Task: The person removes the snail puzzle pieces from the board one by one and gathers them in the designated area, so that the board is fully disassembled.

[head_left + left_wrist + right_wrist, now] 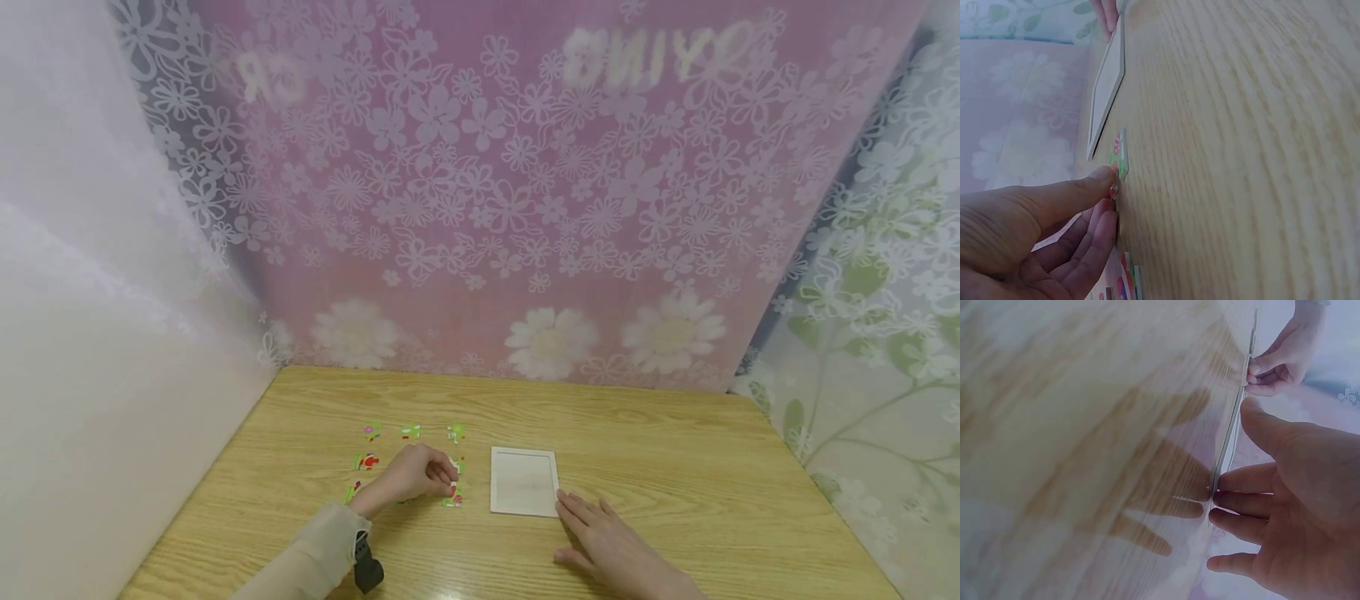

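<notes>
My left hand [420, 473] is over the right column of the small colourful puzzle pieces, its thumb and fingers pinching a puzzle piece [452, 502] with green and red on it. In the left wrist view, the thumb tip is right at the end of this green piece [1120, 153], low over the wood. The fingers partly hide it. My right hand [611, 542] lies with straight fingers, its fingertips at the lower right edge of a white square puzzle tray [524, 511]. The right wrist view shows these fingers [1244, 501] spread along the tray's rim.
Several other puzzle pieces lie spaced out left of the tray, among them a red one [367, 461] and a green one [456, 432]. They rest on a wooden table [637, 442]. A flowered pink wall covering [480, 208] rises behind, with more walls at both sides.
</notes>
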Action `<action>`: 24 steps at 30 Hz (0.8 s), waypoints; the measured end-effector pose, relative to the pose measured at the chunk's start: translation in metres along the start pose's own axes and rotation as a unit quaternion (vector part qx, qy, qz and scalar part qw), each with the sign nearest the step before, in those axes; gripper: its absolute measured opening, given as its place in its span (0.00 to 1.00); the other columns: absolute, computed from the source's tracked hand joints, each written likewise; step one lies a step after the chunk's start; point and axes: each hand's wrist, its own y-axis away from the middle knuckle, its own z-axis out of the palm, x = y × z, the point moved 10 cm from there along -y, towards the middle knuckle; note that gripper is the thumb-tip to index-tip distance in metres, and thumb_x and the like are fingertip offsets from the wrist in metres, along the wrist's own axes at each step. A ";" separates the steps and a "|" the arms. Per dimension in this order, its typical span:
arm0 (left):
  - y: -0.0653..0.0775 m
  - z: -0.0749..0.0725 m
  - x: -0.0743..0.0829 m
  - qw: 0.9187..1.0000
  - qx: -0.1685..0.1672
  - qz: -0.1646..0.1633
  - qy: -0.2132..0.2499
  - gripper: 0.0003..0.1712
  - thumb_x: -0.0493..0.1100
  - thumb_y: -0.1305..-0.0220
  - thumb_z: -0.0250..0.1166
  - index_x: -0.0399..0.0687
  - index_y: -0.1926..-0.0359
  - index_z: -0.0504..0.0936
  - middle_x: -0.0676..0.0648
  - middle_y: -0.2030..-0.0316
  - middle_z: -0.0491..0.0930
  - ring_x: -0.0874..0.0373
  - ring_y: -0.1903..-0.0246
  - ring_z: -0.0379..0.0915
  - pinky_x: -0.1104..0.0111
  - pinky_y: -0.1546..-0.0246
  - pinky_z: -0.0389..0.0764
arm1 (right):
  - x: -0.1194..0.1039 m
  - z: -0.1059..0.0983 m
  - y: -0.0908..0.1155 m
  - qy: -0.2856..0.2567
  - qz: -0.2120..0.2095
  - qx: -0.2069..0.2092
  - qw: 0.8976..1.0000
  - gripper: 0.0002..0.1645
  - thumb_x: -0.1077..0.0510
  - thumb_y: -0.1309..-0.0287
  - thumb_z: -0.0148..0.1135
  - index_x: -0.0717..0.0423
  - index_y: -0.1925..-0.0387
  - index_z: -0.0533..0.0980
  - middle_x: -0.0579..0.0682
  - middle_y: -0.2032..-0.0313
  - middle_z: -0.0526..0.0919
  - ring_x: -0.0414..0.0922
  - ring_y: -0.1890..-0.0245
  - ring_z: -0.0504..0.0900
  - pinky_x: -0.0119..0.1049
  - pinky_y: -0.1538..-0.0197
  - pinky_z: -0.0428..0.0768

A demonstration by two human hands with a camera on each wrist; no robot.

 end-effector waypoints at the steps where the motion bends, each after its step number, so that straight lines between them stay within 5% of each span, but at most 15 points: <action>1: 0.000 0.000 0.000 1.000 0.000 -0.001 0.000 0.05 0.33 0.43 0.76 0.42 0.66 0.88 0.51 0.71 0.86 0.61 0.72 0.82 0.74 0.71 0.80 | 0.000 0.000 0.000 -0.001 0.000 0.001 1.000 0.45 0.34 0.28 0.50 0.69 0.30 0.67 0.61 0.29 0.69 0.59 0.31 0.69 0.65 0.34 0.67; 14: 0.002 -0.006 0.005 1.000 0.019 -0.006 0.007 0.03 0.39 0.33 0.69 0.45 0.62 0.89 0.52 0.69 0.87 0.58 0.71 0.82 0.71 0.74 0.79 | 0.003 -0.001 0.000 -0.031 0.015 -0.005 0.999 0.45 0.33 0.28 0.49 0.67 0.30 0.67 0.61 0.29 0.68 0.60 0.30 0.68 0.68 0.34 0.64; 24: 0.001 -0.015 0.028 0.995 0.074 0.027 -0.060 0.06 0.41 0.30 0.66 0.45 0.60 0.89 0.53 0.67 0.86 0.63 0.69 0.81 0.72 0.68 0.80 | -0.002 -0.018 -0.007 -0.004 -0.009 0.077 0.997 0.34 0.42 0.29 0.58 0.65 0.37 0.76 0.61 0.34 0.75 0.62 0.34 0.73 0.72 0.39 0.69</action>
